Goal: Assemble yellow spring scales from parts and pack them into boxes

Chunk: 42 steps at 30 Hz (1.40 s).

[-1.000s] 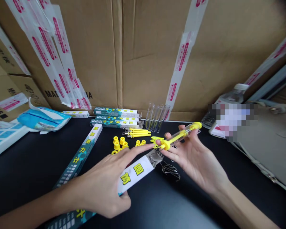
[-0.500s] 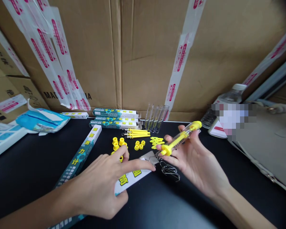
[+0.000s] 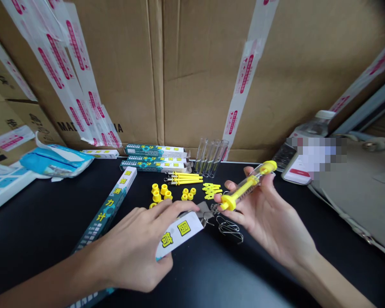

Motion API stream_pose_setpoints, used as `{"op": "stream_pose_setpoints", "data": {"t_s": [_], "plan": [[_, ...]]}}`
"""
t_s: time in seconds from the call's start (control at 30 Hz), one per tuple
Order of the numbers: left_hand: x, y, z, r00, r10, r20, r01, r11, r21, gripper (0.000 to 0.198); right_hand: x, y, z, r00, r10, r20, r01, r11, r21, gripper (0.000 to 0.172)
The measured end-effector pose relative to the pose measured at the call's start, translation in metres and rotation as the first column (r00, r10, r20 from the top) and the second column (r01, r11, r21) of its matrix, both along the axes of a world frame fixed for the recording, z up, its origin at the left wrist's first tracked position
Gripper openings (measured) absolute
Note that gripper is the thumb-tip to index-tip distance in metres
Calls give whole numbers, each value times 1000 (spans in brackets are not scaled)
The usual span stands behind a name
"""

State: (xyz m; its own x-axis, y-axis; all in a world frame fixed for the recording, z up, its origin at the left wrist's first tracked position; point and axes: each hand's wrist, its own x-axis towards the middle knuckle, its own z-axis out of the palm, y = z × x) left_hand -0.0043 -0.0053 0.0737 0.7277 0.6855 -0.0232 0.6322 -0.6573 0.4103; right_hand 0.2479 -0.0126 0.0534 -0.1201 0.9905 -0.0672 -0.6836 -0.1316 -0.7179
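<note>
My left hand (image 3: 144,244) grips a slim white-and-teal cardboard box (image 3: 192,226) with yellow characters. Its near-right end has a raised grey flap (image 3: 206,208), and the index finger lies along the top edge by it. In my right hand (image 3: 272,218), palm up, a clear tubular spring scale (image 3: 248,186) with yellow end caps is held between thumb and fingers. It tilts, its lower cap just right of the box's flap. Several bent metal hooks (image 3: 229,229) lie below it on the black table (image 3: 211,273); one sits against the box's end.
Behind my hands are yellow collars (image 3: 156,196), small yellow caps (image 3: 188,194), yellow clips (image 3: 211,190), yellow rods with springs (image 3: 186,178) and upright clear tubes (image 3: 211,158). Printed boxes (image 3: 154,163) lie farther back; a long one (image 3: 111,205) lies left. A phone (image 3: 297,171), bottle (image 3: 321,122) and bag (image 3: 359,192) stand right.
My left index finger has drawn back from over the box's end, uncovering more of its printed face and flap. My right hand has shifted slightly right with the spring scale.
</note>
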Motion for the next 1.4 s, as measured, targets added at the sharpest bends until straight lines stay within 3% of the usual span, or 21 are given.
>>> {"op": "stream_pose_setpoints", "data": {"t_s": [0.27,0.6,0.77,1.13,1.4], "plan": [[2,-6,-4,995,-22,-94,29,997,73,84,-10,-3,-10,999,34,-34,-33,999,19,29],[-2,0,-2,1000,-14,-15,16,997,81,86,-14,-9,-16,997,70,25,-73,983,166,21],[-2,-3,-2,999,-18,-32,19,998,59,84,-14,-8,-14,998,60,24,-63,985,161,21],[-1,-5,-9,994,-5,-105,12,997,71,84,-9,-5,-9,995,-102,-9,103,984,144,20],[2,-6,-6,994,25,-105,-17,997,69,83,-17,-8,-10,998,-44,-47,47,997,64,20]]}}
